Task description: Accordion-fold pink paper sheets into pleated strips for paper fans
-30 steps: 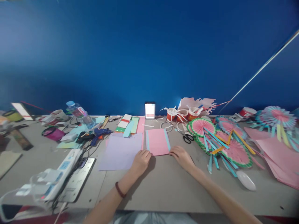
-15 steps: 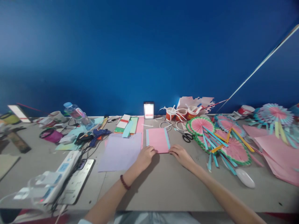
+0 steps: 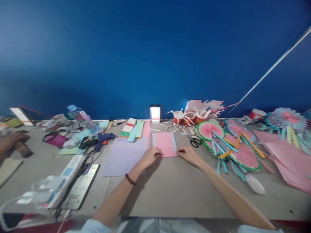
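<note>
A pink sheet of paper (image 3: 164,141) with light blue strips along its left and right sides lies flat in front of me. At its near left corner, my left hand (image 3: 152,156) pinches the edge between thumb and fingers. My right hand (image 3: 189,154) grips the near right corner in the same way. A faint crease line runs across the sheet just above its near edge. Partly under my left hand's side lies a lilac sheet (image 3: 126,157). Black-handled scissors (image 3: 195,142) rest to the right of the pink paper.
Pleated paper fans (image 3: 245,156) and a white computer mouse (image 3: 255,184) lie to the right. Tape rolls (image 3: 178,118) stand by the blue wall. Leftward are a glue gun (image 3: 103,139), a phone (image 3: 81,187), a power strip (image 3: 65,178), a bottle (image 3: 82,117) and another person's hand (image 3: 12,141).
Both hands stay at the near corners, their fingers now more curled and raised at the paper's edge. Another person's hand has come in at the far left. The view has shifted slightly.
</note>
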A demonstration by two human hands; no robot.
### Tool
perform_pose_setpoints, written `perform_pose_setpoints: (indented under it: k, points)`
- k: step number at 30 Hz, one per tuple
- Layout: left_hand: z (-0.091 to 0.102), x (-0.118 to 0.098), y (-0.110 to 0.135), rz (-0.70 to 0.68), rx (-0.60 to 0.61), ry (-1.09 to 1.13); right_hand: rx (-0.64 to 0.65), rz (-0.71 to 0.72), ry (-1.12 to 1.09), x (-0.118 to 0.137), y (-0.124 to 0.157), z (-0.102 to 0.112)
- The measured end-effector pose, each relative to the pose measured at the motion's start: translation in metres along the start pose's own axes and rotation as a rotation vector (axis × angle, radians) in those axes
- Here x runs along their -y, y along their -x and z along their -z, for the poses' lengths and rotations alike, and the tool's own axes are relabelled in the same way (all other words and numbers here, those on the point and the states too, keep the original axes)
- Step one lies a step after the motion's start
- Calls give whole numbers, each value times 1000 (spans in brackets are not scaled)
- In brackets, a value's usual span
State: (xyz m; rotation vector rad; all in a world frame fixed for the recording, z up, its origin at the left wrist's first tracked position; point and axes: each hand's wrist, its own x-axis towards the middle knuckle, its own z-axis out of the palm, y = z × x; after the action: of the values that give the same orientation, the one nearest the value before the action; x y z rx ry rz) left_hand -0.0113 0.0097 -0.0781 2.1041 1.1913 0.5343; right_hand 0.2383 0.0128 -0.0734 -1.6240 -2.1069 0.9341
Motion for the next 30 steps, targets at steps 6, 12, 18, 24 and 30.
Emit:
perform_pose_setpoints:
  k: [6, 12, 18, 24, 30]
  points:
    - [-2, 1, 2, -29, -6, -7, 4, -25, -2, 3, -2, 0]
    - [-3, -2, 7, -72, -22, -39, -58, 10, -43, -4, 0, -5]
    - [-13, 7, 9, -176, -91, -150, -112, 57, -63, -9, 3, -11]
    - [-17, 6, 14, -217, -146, -223, -154, 117, -80, -11, 6, -14]
    - [-20, 4, 16, -261, -192, -321, -245, 201, -47, -17, 10, -24]
